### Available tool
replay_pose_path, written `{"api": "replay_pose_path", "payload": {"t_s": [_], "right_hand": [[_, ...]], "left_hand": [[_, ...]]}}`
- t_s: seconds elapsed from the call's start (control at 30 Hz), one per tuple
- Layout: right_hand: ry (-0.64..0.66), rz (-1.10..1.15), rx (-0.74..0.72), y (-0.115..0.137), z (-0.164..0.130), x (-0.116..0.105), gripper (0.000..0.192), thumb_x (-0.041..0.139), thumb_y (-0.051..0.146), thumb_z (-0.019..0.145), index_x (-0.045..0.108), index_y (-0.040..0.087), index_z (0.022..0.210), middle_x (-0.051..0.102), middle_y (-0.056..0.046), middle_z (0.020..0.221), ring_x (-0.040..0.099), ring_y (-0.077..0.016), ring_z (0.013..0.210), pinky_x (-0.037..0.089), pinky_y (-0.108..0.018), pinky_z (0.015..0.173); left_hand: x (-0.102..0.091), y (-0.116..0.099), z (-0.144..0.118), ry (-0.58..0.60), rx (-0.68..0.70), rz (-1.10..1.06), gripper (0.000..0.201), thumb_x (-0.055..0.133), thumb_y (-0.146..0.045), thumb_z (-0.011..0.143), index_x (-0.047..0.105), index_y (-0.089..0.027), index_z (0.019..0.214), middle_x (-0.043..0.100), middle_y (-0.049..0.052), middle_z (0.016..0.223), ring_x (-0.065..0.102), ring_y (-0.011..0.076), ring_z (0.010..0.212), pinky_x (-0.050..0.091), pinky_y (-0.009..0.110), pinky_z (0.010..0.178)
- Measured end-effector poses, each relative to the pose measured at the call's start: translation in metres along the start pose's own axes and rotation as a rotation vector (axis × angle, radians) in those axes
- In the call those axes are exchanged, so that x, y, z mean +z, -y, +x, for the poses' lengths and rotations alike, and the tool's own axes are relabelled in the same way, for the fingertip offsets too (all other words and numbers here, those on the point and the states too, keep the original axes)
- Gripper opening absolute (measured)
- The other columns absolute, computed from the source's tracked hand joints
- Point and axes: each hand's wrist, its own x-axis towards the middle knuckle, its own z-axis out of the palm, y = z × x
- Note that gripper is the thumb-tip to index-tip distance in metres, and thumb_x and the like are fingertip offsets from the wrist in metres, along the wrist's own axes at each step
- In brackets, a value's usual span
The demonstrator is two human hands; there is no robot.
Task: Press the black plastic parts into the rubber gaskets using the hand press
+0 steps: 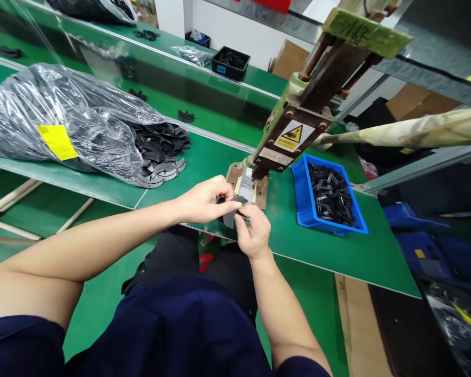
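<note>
My left hand (206,200) and my right hand (254,231) meet just in front of a small bench press (288,131) and together pinch a flat dark grey curved piece (231,209). The left fingers grip its upper edge, the right thumb and fingers its lower right side. The piece is partly hidden by my fingers. Directly behind my hands is the press's metal base plate (245,184), under the ram with a yellow warning label (291,135).
A clear plastic bag (63,120) spills black curved parts (159,152) at left on the green table (337,246). A blue bin (329,196) of small black pieces stands right of the press. A wrapped lever (408,131) juts right. A black tray (231,63) is far back.
</note>
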Motion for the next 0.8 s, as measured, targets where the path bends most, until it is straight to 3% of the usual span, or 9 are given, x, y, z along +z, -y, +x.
{"api": "replay_pose_path", "payload": {"t_s": [0.27, 0.4, 0.47, 0.53, 0.57, 0.6, 0.67, 0.73, 0.8], "right_hand": [[-0.036, 0.026, 0.026, -0.003, -0.014, 0.003, 0.014, 0.065, 0.028, 0.095, 0.069, 0.025, 0.108, 0.076, -0.006, 0.098, 0.072, -0.0186, 0.090, 0.061, -0.037, 0.082], [-0.121, 0.037, 0.115, -0.008, -0.017, 0.002, 0.015, 0.063, 0.031, 0.097, 0.067, 0.025, 0.110, 0.076, -0.007, 0.103, 0.074, -0.0190, 0.094, 0.063, -0.037, 0.085], [-0.110, 0.052, 0.144, -0.012, -0.017, -0.001, 0.014, 0.066, 0.031, 0.096, 0.069, 0.025, 0.109, 0.076, -0.006, 0.102, 0.074, -0.0183, 0.094, 0.063, -0.036, 0.085], [-0.079, 0.072, 0.172, -0.016, -0.017, -0.005, 0.019, 0.069, 0.031, 0.094, 0.070, 0.026, 0.113, 0.076, -0.006, 0.105, 0.075, -0.0185, 0.097, 0.063, -0.036, 0.088], [-0.073, 0.083, 0.189, -0.018, -0.019, -0.008, 0.023, 0.070, 0.031, 0.094, 0.070, 0.026, 0.117, 0.076, -0.006, 0.108, 0.075, -0.0188, 0.099, 0.064, -0.037, 0.090], [-0.079, 0.094, 0.208, -0.020, -0.021, -0.012, 0.027, 0.069, 0.031, 0.095, 0.068, 0.026, 0.121, 0.075, -0.007, 0.110, 0.075, -0.0192, 0.102, 0.064, -0.038, 0.091], [-0.120, 0.114, 0.250, -0.025, -0.028, -0.020, 0.030, 0.066, 0.029, 0.096, 0.065, 0.026, 0.126, 0.073, -0.007, 0.112, 0.075, -0.0196, 0.104, 0.065, -0.040, 0.093], [-0.168, 0.124, 0.290, -0.030, -0.038, -0.030, 0.025, 0.063, 0.028, 0.098, 0.065, 0.026, 0.122, 0.071, -0.006, 0.110, 0.075, -0.0197, 0.102, 0.065, -0.042, 0.093], [-0.198, 0.121, 0.325, -0.034, -0.049, -0.039, 0.020, 0.062, 0.027, 0.098, 0.066, 0.026, 0.118, 0.070, -0.006, 0.108, 0.076, -0.0202, 0.100, 0.066, -0.043, 0.091]], "left_hand": [[0.016, 0.017, 0.011, 0.133, -0.192, -0.230, 0.039, 0.078, -0.046, 0.090, 0.060, -0.019, 0.069, 0.053, 0.000, 0.076, 0.050, 0.0126, 0.069, 0.041, 0.025, 0.063], [0.020, 0.015, 0.012, 0.082, -0.269, -0.466, 0.041, 0.087, -0.053, 0.081, 0.064, -0.020, 0.089, 0.063, -0.002, 0.081, 0.057, 0.0115, 0.072, 0.046, 0.022, 0.064], [0.019, 0.014, 0.012, 0.194, -0.343, -0.572, 0.047, 0.087, -0.057, 0.080, 0.066, -0.019, 0.096, 0.067, 0.000, 0.082, 0.059, 0.0115, 0.069, 0.048, 0.022, 0.061], [0.016, 0.019, 0.014, 0.313, -0.399, -0.624, 0.049, 0.086, -0.061, 0.081, 0.067, -0.017, 0.091, 0.067, 0.000, 0.076, 0.059, 0.0110, 0.062, 0.047, 0.022, 0.055], [0.015, 0.024, 0.016, 0.319, -0.415, -0.633, 0.048, 0.086, -0.061, 0.081, 0.066, -0.017, 0.088, 0.066, 0.000, 0.072, 0.058, 0.0102, 0.058, 0.046, 0.021, 0.053], [0.013, 0.031, 0.019, 0.272, -0.428, -0.637, 0.047, 0.086, -0.059, 0.082, 0.065, -0.017, 0.084, 0.064, 0.000, 0.068, 0.057, 0.0093, 0.055, 0.045, 0.020, 0.051], [0.010, 0.053, 0.031, 0.072, -0.486, -0.646, 0.044, 0.085, -0.053, 0.087, 0.061, -0.017, 0.080, 0.062, -0.001, 0.063, 0.055, 0.0074, 0.051, 0.043, 0.018, 0.048], [0.005, 0.080, 0.051, -0.154, -0.612, -0.663, 0.040, 0.082, -0.045, 0.092, 0.056, -0.018, 0.079, 0.062, -0.002, 0.063, 0.054, 0.0066, 0.049, 0.044, 0.017, 0.047], [-0.001, 0.106, 0.082, -0.289, -0.758, -0.670, 0.036, 0.082, -0.037, 0.094, 0.053, -0.018, 0.080, 0.065, 0.000, 0.066, 0.058, 0.0078, 0.051, 0.048, 0.018, 0.050]]}}
